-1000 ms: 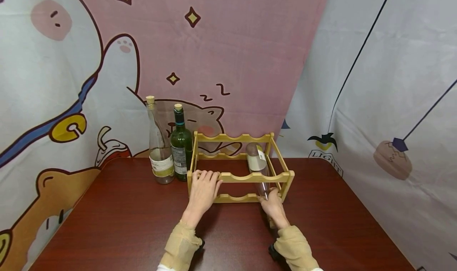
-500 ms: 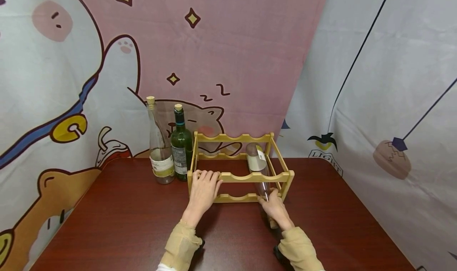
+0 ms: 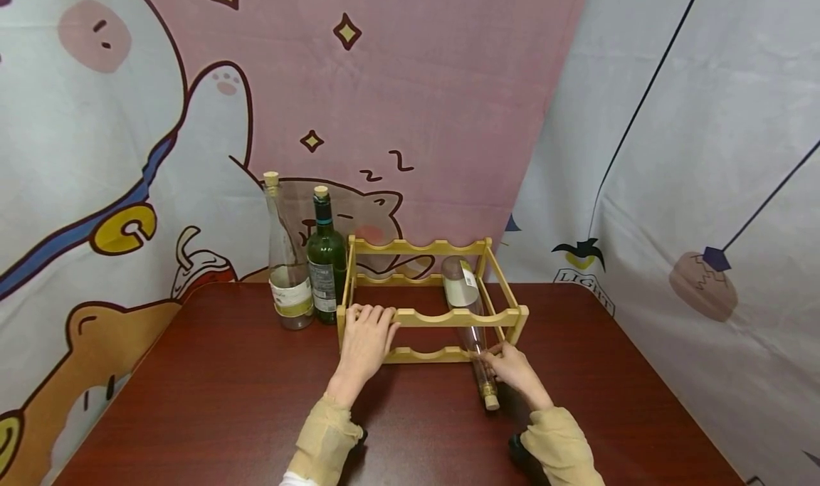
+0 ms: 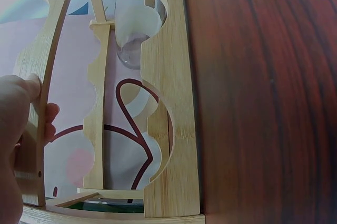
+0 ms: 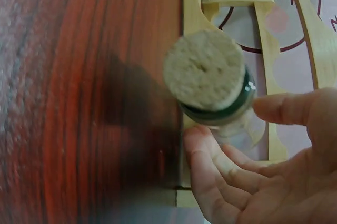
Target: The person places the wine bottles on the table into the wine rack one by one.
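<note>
A wooden wine rack [image 3: 442,318] stands on the table. My left hand [image 3: 366,340] grips its upper front rail near the left end; in the left wrist view fingertips [image 4: 51,120] show past the rail. A clear bottle [image 3: 463,292] with a pale label lies in the lower right slot. Its neck sticks out at the front, and its cork [image 3: 491,402] points toward me. Beside that neck is my right hand [image 3: 517,373], fingers loosely spread around it. In the right wrist view the thumb [image 5: 279,109] lies at the neck's edge; whether it touches is unclear.
Left of the rack stand a corked green bottle [image 3: 325,265] and a corked clear bottle [image 3: 291,280], both upright. Behind the dark red table [image 3: 224,400] hangs a printed cloth [image 3: 435,116].
My right hand has moved right and off the bottle's neck, so the neck and cork now show. The left hand, the rack and the bottles have stayed put.
</note>
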{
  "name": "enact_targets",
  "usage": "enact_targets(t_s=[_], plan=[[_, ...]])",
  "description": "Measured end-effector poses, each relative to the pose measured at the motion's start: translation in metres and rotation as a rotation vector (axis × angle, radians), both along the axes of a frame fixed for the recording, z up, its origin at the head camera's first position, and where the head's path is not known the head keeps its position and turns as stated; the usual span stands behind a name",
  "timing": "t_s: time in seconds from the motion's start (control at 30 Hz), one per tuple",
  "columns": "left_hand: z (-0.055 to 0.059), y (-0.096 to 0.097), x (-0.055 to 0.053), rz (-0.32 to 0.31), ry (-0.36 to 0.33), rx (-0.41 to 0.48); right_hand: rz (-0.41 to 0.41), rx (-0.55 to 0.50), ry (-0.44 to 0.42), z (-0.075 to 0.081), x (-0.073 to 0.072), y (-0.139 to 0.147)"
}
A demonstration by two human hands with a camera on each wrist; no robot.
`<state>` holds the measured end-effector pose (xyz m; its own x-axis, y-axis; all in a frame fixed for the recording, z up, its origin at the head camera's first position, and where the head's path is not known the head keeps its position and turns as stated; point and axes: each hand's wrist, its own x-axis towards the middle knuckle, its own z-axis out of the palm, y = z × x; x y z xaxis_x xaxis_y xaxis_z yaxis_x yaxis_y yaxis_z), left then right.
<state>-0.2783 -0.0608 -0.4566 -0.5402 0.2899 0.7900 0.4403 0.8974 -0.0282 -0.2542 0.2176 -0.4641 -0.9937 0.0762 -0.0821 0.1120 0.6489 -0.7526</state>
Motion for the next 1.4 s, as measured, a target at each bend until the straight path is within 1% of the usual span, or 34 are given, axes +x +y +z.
enact_targets(t_s=[0.07, 0.17, 0.27, 0.37, 0.43, 0.53, 0.67, 0.77, 0.9, 0.93, 1.03, 1.1, 1.4], plan=[[0.0, 0.0, 0.0, 0.0, -0.012, -0.001, 0.027, -0.005, -0.013, 0.001, 0.001, 0.002], [0.0, 0.0, 0.0, 0.002, -0.022, 0.0, 0.076, -0.04, -0.063, 0.001, 0.003, 0.005], [0.001, 0.0, 0.001, 0.001, -0.026, 0.004, 0.123, -0.123, -0.119, 0.0, 0.004, 0.007], [0.001, 0.001, 0.001, 0.003, -0.024, 0.004, 0.148, -0.198, -0.136, 0.0, 0.005, 0.007], [0.001, 0.001, 0.0, 0.005, -0.019, 0.001, 0.123, -0.225, -0.129, -0.002, 0.004, 0.006], [0.0, 0.001, 0.0, 0.007, -0.017, -0.003, 0.066, -0.229, -0.101, -0.004, 0.004, 0.004], [0.0, 0.001, 0.0, 0.0, -0.009, 0.003, 0.003, -0.194, -0.061, -0.007, 0.005, 0.001], [0.0, 0.001, 0.0, 0.005, 0.004, 0.002, -0.03, -0.1, -0.022, -0.007, 0.005, -0.002], [-0.001, 0.001, 0.0, 0.01, 0.006, 0.0, -0.066, 0.035, 0.02, -0.006, 0.006, -0.005], [-0.001, 0.001, 0.0, 0.009, 0.002, 0.0, -0.07, 0.055, 0.026, -0.006, 0.006, -0.005], [-0.001, 0.0, 0.0, 0.003, -0.006, 0.006, -0.082, 0.091, 0.043, -0.005, 0.007, -0.007], [-0.001, 0.0, 0.001, 0.003, -0.011, 0.005, -0.093, 0.097, 0.048, -0.006, 0.007, -0.007], [-0.001, 0.001, 0.001, 0.008, 0.0, 0.003, -0.134, 0.158, 0.066, -0.003, 0.009, -0.012]])
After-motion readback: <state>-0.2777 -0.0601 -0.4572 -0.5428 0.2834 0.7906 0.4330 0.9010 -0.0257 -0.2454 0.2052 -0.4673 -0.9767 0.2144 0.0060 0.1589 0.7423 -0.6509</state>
